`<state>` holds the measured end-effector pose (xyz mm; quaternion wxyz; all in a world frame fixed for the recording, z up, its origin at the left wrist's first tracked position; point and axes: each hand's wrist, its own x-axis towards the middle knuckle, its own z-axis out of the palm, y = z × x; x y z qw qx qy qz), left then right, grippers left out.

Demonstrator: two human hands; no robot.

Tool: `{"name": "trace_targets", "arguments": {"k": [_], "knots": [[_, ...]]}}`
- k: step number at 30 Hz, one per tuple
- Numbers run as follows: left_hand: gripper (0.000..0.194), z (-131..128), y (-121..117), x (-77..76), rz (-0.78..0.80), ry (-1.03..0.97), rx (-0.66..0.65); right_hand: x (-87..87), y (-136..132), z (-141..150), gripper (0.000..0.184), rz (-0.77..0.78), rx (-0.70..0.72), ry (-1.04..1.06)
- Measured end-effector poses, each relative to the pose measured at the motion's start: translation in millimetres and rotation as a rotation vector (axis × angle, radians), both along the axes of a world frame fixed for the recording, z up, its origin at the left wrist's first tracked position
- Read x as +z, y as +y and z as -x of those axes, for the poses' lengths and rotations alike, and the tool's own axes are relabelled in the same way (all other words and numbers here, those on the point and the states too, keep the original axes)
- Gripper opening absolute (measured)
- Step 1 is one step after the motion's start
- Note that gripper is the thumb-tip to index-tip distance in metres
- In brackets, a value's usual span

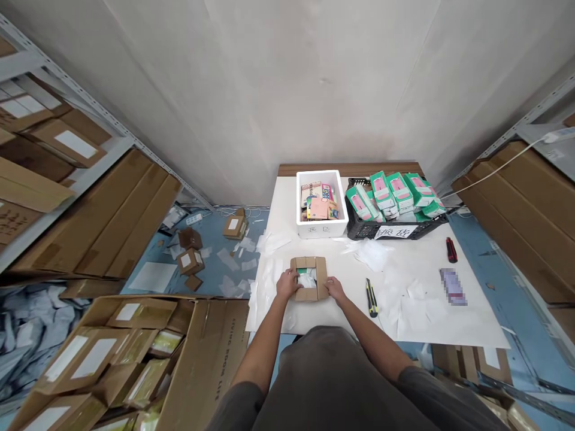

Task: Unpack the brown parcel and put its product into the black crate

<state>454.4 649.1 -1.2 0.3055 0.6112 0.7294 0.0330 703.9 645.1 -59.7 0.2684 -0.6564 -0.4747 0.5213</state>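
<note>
A small brown cardboard box (309,294) stands on the white table in front of me with its top flaps folded outward. Through its opening I see something green and crumpled white material, too small to name. My left hand (287,284) grips the box's left side, fingers bent over the edge. At the opposite side, my right hand (334,288) holds the right flap between thumb and fingers. A yellow-and-black utility knife (371,298) lies to the right of my right hand.
Behind the box stand a white foam box (321,229) of small packets and a black crate (359,230) of green-and-pink cartons. A red-and-black cutter (451,250) and a blurred purple item (453,286) lie right. A large carton (211,359) of parcels stands left; shelves (112,161) flank the table.
</note>
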Motion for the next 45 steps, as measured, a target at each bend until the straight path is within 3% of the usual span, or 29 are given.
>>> {"name": "trace_targets", "arguments": {"k": [2,4,7,9,12,15,17,19,22,26,31,35,37,39,45], "knots": [[0.06,9.4,4.3,1.6,0.013,-0.075,-0.021,-0.8,0.6,-0.4,0.022,0.057,-0.001,0.034],[0.086,19.2,3.0,0.5,0.042,-0.165,-0.077,-1.2,1.4,-1.7,0.022,0.106,-0.003,0.055],[0.128,24.3,-12.9,-6.6,0.122,-0.25,-0.15,-0.8,1.2,-1.9,0.021,0.139,-0.006,0.055],[0.134,17.7,-29.4,-13.4,0.139,-0.278,-0.136,1.4,0.8,0.8,0.019,0.113,-0.026,-0.006],[0.123,-1.6,-51.4,-22.2,0.057,-0.255,-0.077,8.9,2.5,11.7,0.025,-0.158,0.02,-0.239],[0.105,-18.4,-62.5,-25.1,-0.021,-0.19,-0.033,18.1,9.7,31.9,0.035,-0.434,0.331,-0.368],[0.095,-23.5,-65.2,-24.8,-0.046,-0.164,-0.013,22.2,16.8,47.6,0.039,-0.447,0.576,-0.382],[0.09,-23.8,-66.4,-24.9,-0.057,-0.149,-0.004,23.7,23.8,60.8,0.044,-0.413,0.71,-0.397],[0.089,-20.1,-67.8,-27.7,-0.074,-0.14,0.017,23.9,34.3,71.5,0.06,-0.467,0.694,-0.373],[0.102,-18.4,-68.4,-32.7,-0.09,-0.183,0.024,30.4,61.6,74.9,0.073,-0.575,0.653,-0.332],[0.108,-21.6,-68.3,-33.4,-0.09,-0.206,0.029,47.4,100.2,76.8,0.081,-0.364,0.7,-0.413],[0.106,-22.0,-69.3,-33.5,-0.091,-0.219,0.054,50.0,87.8,72.8,0.075,-0.516,0.502,-0.413],[0.096,-21.6,-69.9,-33.3,-0.116,-0.22,0.071,45.3,70.3,70.5,0.067,-0.535,0.487,-0.403],[0.079,-20.1,-70.4,-32.1,-0.149,-0.209,0.077,38.9,54.0,70.1,0.066,-0.448,0.575,-0.425],[0.014,-5.2,-71.2,-21.6,-0.195,-0.133,0.023,37.4,44.3,85.6,0.087,-0.241,0.774,-0.488]]}}
